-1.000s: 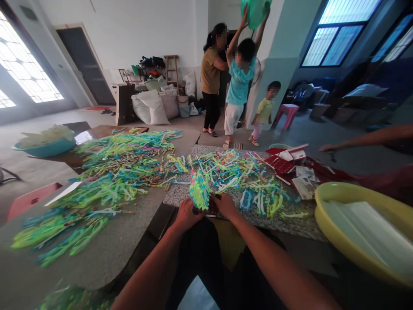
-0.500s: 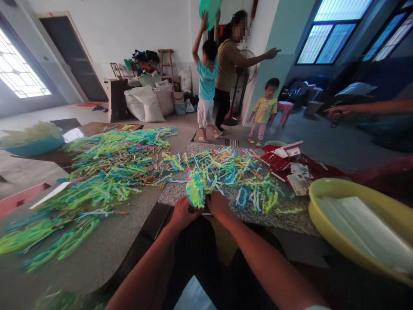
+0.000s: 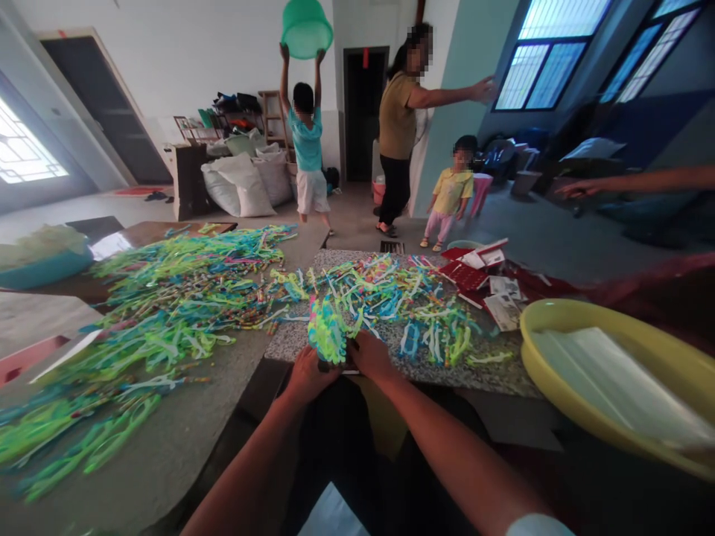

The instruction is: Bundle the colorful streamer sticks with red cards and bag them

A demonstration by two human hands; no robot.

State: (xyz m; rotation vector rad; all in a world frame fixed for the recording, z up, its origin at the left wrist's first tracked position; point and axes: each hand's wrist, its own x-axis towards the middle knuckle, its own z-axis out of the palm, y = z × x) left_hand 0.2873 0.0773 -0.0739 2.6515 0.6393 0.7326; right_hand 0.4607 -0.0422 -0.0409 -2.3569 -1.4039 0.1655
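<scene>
At the front edge of the speckled stone slab, my left hand is closed round the lower end of a bundle of neon green, blue and pink cords. A small dark piece shows by its fingertips. My right hand is closed just right of the bundle, with its fingers curled away from view, so what it grips is hidden. Beyond both hands lies a loose pile of similar cords with beaded-looking parts. A larger heap of cords spreads over the table on the left.
A yellow basin holding clear plastic sheets stands at right, near red and white cards. A blue basin sits far left. Beyond are three people, one lifting a green basin; another person's arm reaches in from the right.
The view has shifted slightly, moving the tables left. The person with the green basin has moved left, and the standing person's pointing arm has changed position. My hands keep their pose by the bundle.
</scene>
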